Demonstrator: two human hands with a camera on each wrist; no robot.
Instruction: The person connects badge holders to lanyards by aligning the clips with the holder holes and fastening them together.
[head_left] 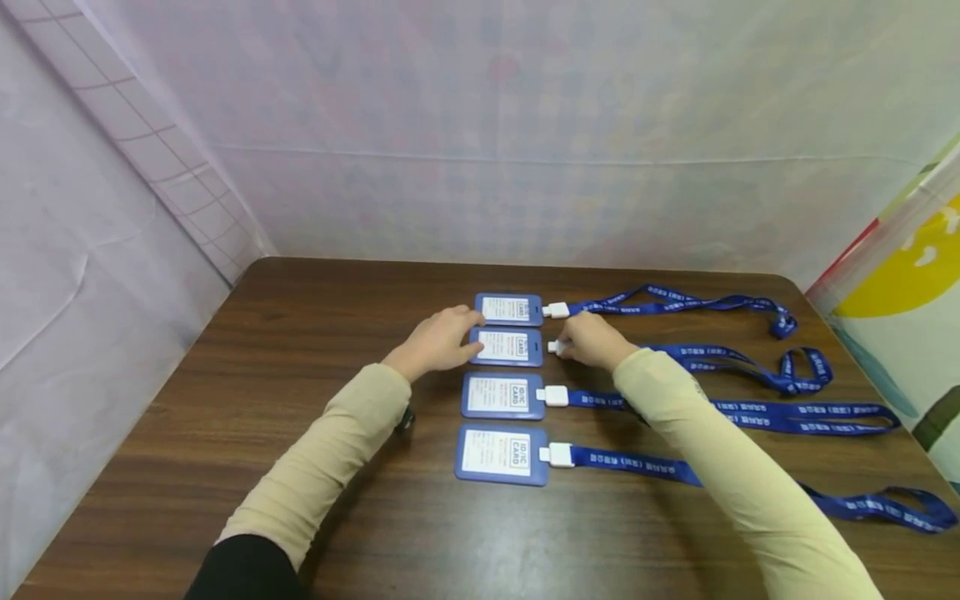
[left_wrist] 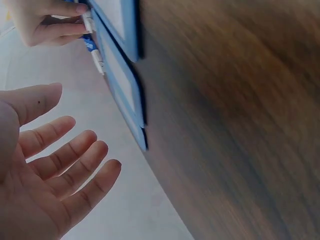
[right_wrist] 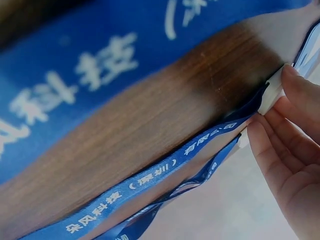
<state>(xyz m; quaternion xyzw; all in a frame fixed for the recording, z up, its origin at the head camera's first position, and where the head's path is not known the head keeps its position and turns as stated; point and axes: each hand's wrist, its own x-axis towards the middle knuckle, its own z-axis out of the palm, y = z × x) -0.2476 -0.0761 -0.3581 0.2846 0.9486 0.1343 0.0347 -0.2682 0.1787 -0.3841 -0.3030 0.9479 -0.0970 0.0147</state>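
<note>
Right hand (head_left: 595, 341) pinches boxy, perhaps plastic clip (head_left: 553, 347); left hand (head_left: 438, 338) splayed beside rectangular holder (head_left: 508, 347).

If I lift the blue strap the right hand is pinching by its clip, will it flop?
Probably: the strap bends and curls at its far end. It looks thin and flat, so likely light. The card may stay put: a gap seems to separate it from the clip.

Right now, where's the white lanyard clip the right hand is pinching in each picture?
Head: the white lanyard clip is just right of and below the centre.
Left wrist: at the top, left of centre.
Right wrist: near the right edge, above the middle.
Shared landmark: the right hand.
</note>
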